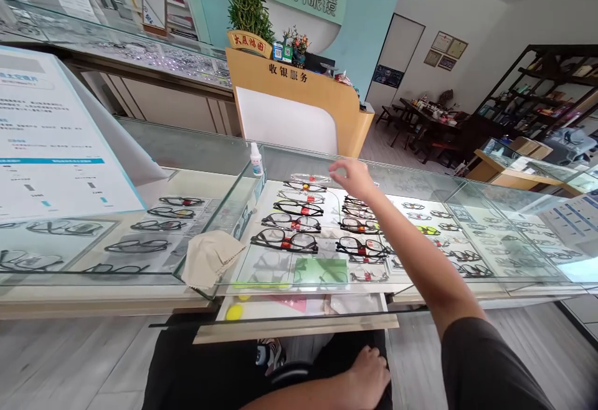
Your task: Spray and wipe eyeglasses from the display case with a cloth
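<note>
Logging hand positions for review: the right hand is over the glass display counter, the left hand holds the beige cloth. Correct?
No: the head view shows the left hand on the thigh, apart from the beige cloth. The right hand is over the glass display counter, as stated.

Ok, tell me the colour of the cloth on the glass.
The cloth is plain beige; it shows in the head view.

The left edge crops a printed sign (60,129), and the right forearm (413,248) partly hides glasses (362,250) right of centre.
</note>
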A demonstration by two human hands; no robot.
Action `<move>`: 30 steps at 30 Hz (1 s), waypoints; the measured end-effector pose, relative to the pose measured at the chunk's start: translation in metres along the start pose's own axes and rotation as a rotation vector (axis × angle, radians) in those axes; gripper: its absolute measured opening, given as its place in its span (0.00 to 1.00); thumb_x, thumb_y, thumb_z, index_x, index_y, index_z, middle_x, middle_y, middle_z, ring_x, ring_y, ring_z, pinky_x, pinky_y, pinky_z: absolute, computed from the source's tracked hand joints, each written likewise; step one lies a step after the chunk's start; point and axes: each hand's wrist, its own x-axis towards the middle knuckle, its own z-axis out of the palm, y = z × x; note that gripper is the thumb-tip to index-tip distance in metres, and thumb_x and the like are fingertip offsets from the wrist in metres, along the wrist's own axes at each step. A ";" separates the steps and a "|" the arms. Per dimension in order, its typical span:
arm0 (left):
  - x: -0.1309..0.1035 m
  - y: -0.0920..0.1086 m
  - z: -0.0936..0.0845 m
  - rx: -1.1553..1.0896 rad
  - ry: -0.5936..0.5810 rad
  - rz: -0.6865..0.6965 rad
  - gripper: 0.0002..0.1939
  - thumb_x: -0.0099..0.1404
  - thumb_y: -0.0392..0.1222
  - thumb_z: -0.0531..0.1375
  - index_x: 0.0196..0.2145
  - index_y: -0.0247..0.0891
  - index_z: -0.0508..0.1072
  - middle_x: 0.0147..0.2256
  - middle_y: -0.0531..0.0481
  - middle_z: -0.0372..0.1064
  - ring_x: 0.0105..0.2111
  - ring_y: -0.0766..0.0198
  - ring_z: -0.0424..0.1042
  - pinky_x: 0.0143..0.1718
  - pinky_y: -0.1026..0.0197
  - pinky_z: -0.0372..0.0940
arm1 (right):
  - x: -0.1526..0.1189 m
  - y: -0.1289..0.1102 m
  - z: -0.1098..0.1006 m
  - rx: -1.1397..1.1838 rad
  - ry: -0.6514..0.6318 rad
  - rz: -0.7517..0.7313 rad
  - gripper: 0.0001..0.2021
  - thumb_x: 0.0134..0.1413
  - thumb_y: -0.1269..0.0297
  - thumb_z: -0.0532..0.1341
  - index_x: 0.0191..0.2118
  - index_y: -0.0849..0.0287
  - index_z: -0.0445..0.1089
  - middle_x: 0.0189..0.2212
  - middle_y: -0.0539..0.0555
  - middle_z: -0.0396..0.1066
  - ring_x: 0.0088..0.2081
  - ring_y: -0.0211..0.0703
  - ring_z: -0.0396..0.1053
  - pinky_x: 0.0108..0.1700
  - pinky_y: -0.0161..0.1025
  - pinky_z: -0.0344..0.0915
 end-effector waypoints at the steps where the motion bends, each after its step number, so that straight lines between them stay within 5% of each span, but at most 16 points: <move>1: -0.013 -0.002 0.007 -0.019 0.024 -0.021 0.18 0.65 0.56 0.69 0.51 0.54 0.84 0.48 0.42 0.83 0.52 0.43 0.82 0.54 0.39 0.72 | -0.023 0.006 -0.014 0.071 0.012 -0.020 0.09 0.72 0.62 0.63 0.50 0.52 0.80 0.55 0.55 0.82 0.61 0.54 0.74 0.66 0.53 0.60; 3: -0.049 -0.003 0.021 -0.077 0.084 -0.085 0.18 0.68 0.57 0.65 0.52 0.52 0.84 0.46 0.43 0.84 0.50 0.45 0.83 0.52 0.43 0.73 | -0.073 0.017 -0.034 0.168 -0.009 -0.015 0.08 0.70 0.61 0.64 0.44 0.53 0.81 0.50 0.55 0.83 0.53 0.52 0.77 0.58 0.49 0.66; 5: -0.099 0.002 0.029 -0.358 0.319 -0.237 0.18 0.71 0.54 0.63 0.53 0.48 0.84 0.49 0.44 0.85 0.51 0.47 0.83 0.52 0.49 0.73 | -0.124 0.024 -0.042 0.202 -0.079 0.038 0.08 0.70 0.59 0.64 0.42 0.53 0.82 0.43 0.55 0.83 0.45 0.50 0.78 0.50 0.46 0.68; 7: -0.155 0.013 0.024 -0.582 0.431 -0.205 0.17 0.71 0.53 0.65 0.54 0.49 0.83 0.50 0.48 0.85 0.50 0.53 0.84 0.48 0.56 0.72 | -0.166 0.028 -0.039 0.154 -0.087 0.093 0.08 0.70 0.59 0.65 0.42 0.52 0.82 0.40 0.54 0.82 0.41 0.50 0.77 0.45 0.45 0.68; 11: -0.257 0.032 -0.021 -0.443 0.711 -0.430 0.13 0.75 0.54 0.62 0.40 0.47 0.84 0.39 0.51 0.83 0.41 0.57 0.79 0.44 0.57 0.66 | -0.210 0.027 -0.014 -0.048 -0.016 0.107 0.09 0.72 0.58 0.65 0.47 0.48 0.84 0.42 0.57 0.82 0.44 0.54 0.77 0.49 0.50 0.65; 14: -0.305 0.015 -0.059 -0.085 0.987 -0.701 0.18 0.79 0.52 0.56 0.39 0.44 0.83 0.40 0.47 0.82 0.41 0.54 0.77 0.45 0.54 0.64 | -0.213 0.023 0.003 -0.156 -0.021 0.113 0.10 0.74 0.58 0.64 0.49 0.47 0.85 0.45 0.59 0.81 0.48 0.56 0.76 0.51 0.52 0.62; 17: -0.329 -0.022 -0.080 0.182 1.037 -0.925 0.17 0.77 0.51 0.57 0.46 0.42 0.84 0.43 0.43 0.82 0.45 0.49 0.77 0.45 0.52 0.64 | -0.208 0.017 0.009 -0.230 -0.065 0.149 0.11 0.75 0.59 0.63 0.48 0.48 0.85 0.44 0.59 0.81 0.49 0.56 0.75 0.50 0.51 0.58; 21: -0.337 -0.061 -0.089 0.278 0.925 -0.999 0.16 0.75 0.48 0.58 0.48 0.41 0.84 0.46 0.41 0.81 0.47 0.47 0.77 0.43 0.53 0.63 | -0.201 0.011 0.007 -0.289 -0.097 0.183 0.12 0.75 0.63 0.62 0.47 0.51 0.85 0.45 0.60 0.82 0.51 0.56 0.74 0.51 0.50 0.56; 30: -0.316 -0.060 -0.102 0.228 1.018 -0.894 0.16 0.74 0.51 0.58 0.46 0.42 0.83 0.42 0.44 0.80 0.43 0.50 0.76 0.40 0.55 0.60 | -0.180 0.019 0.007 -0.276 -0.168 0.153 0.09 0.71 0.67 0.66 0.49 0.53 0.85 0.48 0.61 0.83 0.52 0.56 0.74 0.54 0.50 0.56</move>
